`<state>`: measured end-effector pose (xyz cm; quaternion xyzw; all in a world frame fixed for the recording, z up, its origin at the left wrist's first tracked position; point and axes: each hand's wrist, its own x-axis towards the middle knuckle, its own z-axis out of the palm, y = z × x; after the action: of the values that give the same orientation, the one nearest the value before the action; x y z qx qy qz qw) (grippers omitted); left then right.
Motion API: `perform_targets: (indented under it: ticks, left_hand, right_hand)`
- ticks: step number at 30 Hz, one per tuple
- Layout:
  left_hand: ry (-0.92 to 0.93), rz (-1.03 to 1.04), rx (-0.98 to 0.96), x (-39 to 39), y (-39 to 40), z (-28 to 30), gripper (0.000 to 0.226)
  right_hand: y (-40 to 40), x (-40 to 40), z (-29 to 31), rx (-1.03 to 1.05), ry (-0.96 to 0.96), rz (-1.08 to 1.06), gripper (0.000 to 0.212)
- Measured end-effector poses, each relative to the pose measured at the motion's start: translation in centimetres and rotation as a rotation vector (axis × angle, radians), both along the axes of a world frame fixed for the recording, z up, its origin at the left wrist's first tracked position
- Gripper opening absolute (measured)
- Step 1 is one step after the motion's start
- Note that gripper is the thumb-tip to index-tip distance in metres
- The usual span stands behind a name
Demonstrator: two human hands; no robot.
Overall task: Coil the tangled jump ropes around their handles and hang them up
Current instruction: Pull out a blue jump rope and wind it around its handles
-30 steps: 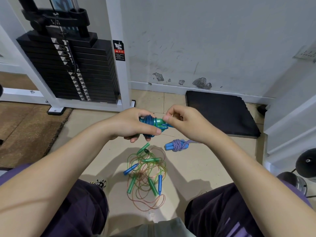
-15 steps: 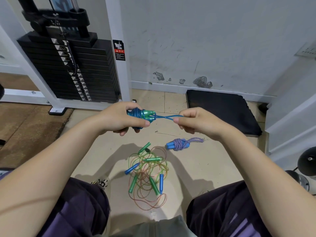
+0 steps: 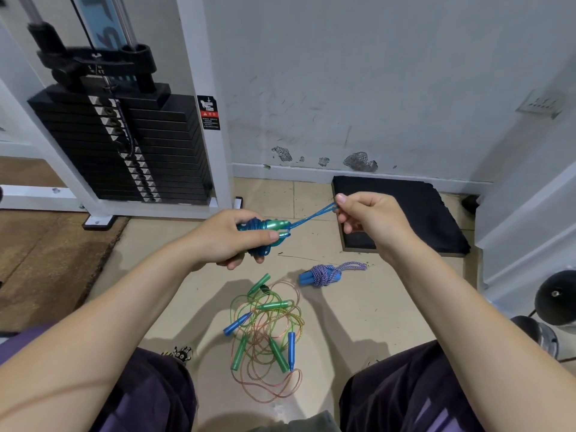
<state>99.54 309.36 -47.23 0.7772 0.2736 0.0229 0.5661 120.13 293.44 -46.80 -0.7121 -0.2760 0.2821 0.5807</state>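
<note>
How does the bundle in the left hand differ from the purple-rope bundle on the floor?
The held bundle has green handles and blue cord; the floor bundle has blue handles and purple-white braided rope. The held one is gripped by the left hand, its loop pinched by the right hand; the floor one lies untouched. Both are coiled around their handles.

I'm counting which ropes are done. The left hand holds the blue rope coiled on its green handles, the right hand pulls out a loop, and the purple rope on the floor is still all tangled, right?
Not quite. In the head view the purple rope is already wound around its blue handles on the floor. The left hand does grip the blue coil, and the right hand pinches the loop.
</note>
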Motion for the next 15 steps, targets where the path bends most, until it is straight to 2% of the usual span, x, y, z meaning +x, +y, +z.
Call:
perform_targets:
  ticks: [3,8,10,15]
  left_hand:
    - [0.011,-0.100,-0.042,0.0,-0.5,0.2,0.020]
    - [0.022,-0.099,-0.113,1.2,-0.9,-0.4,0.023]
    - [0.057,-0.155,-0.049,3.1,-1.9,-0.8,0.025]
    - [0.131,-0.335,0.042,9.9,-3.8,-2.1,0.055]
  right_hand:
    - [-0.4,0.1,0.0,-0.002,0.007,-0.042,0.022]
    - [-1.8,0.2,1.5,0.070,-0.098,-0.062,0.020]
    - [-2.4,1.1,2.0,0.061,-0.124,-0.096,0.020]
    - [-2.4,3.8,2.0,0.024,-0.105,-0.123,0.022]
